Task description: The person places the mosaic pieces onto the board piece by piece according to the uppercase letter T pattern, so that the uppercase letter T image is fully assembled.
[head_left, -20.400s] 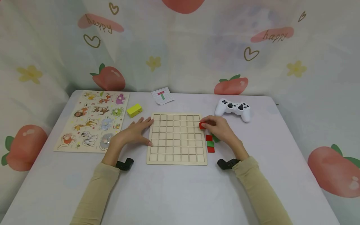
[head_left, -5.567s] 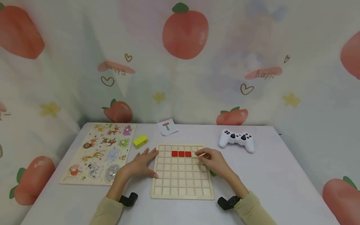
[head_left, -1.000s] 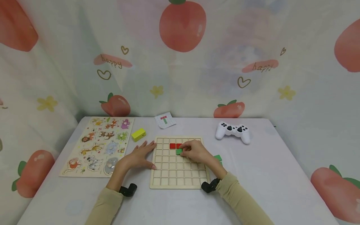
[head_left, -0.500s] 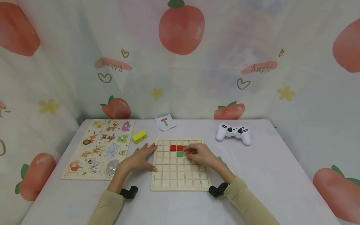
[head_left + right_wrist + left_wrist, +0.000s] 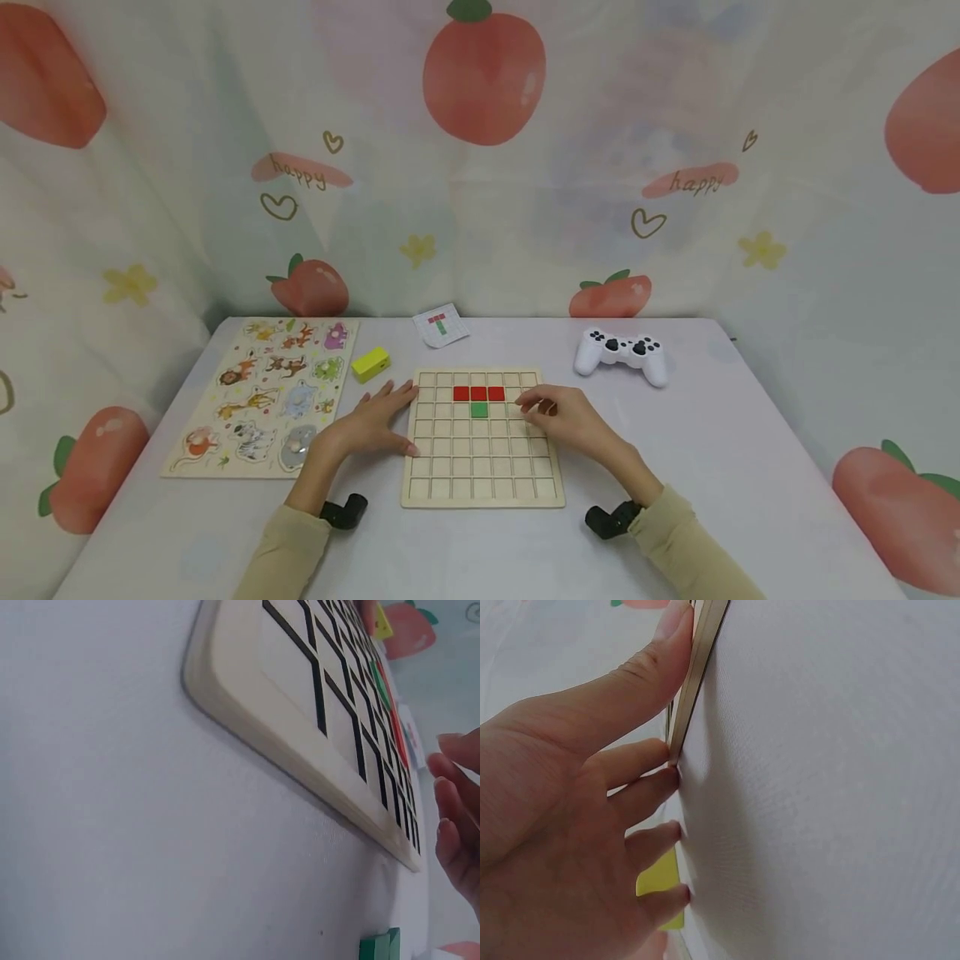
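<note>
A wooden grid board (image 5: 480, 467) lies flat in the middle of the table. Three red square tiles (image 5: 478, 393) sit side by side in its second row from the back. Directly in front of the middle one is a green square tile (image 5: 479, 409). My left hand (image 5: 367, 427) touches the board's left edge with thumb and fingertips, fingers spread; the left wrist view shows the thumb (image 5: 641, 675) against that edge. Over the board's right side hovers my right hand (image 5: 566, 417), fingers loosely bent, nothing between them. Loose green tiles (image 5: 380, 946) lie right of the board in the right wrist view.
An animal peg puzzle (image 5: 273, 400) lies at the left, beside a yellow block (image 5: 371, 364). Behind the board rests a paper card (image 5: 441, 326) with a red and green T pattern. A white game controller (image 5: 621, 356) is at the back right.
Earlier the red tiles were beside the board; now they lie in its cells. Within the last second my right hand let go of the green tile in its cell and moved right.
</note>
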Tool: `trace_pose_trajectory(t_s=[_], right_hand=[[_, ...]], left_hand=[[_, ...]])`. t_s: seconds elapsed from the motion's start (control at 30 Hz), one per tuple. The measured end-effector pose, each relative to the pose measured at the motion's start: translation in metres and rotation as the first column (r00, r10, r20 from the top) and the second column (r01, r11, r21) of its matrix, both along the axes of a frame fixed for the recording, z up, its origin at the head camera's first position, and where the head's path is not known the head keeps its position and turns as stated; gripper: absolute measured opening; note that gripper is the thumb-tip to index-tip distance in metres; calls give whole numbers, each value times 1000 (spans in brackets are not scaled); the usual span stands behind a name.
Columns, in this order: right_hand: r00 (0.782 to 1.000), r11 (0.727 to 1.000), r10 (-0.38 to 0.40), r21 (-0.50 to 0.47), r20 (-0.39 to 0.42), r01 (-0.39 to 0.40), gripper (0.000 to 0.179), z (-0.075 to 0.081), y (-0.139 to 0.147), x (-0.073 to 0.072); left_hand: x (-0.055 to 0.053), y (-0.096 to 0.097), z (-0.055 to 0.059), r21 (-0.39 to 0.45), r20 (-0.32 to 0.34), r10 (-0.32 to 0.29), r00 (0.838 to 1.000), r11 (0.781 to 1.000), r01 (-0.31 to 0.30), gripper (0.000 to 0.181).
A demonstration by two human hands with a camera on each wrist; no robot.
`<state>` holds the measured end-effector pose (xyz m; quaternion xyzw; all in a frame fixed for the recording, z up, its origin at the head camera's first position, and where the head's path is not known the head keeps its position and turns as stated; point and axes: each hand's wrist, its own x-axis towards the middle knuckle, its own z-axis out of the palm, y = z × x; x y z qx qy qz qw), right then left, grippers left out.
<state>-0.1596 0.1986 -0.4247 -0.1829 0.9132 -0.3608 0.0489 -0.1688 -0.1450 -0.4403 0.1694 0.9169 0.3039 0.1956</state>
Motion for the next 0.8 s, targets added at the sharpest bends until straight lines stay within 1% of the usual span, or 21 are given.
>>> trace_pose_trajectory(t_s=[0.17, 0.4, 0.5, 0.7, 0.8], right_hand=[[999, 999, -36, 6, -16, 36, 18, -1, 14, 4], [996, 995, -89, 41, 0, 88, 20, -4, 35, 9], [994, 993, -105, 50, -1, 105, 21, -6, 44, 10], [993, 991, -114, 70, -8, 114, 22, -8, 59, 11], [995, 992, -101, 83, 20, 99, 26, -7, 66, 12]], left_hand=[[0, 0, 0, 5, 4, -4, 1000, 1000, 4, 101], [-1, 0, 0, -11, -6, -14, 1000, 1000, 14, 101], [-2, 0, 0, -7, 0, -15, 1000, 1000, 15, 101], [-2, 0, -1, -1, 0, -16, 1000, 1000, 16, 101], [-2, 0, -1, -2, 2, -13, 1000, 1000, 13, 101]])
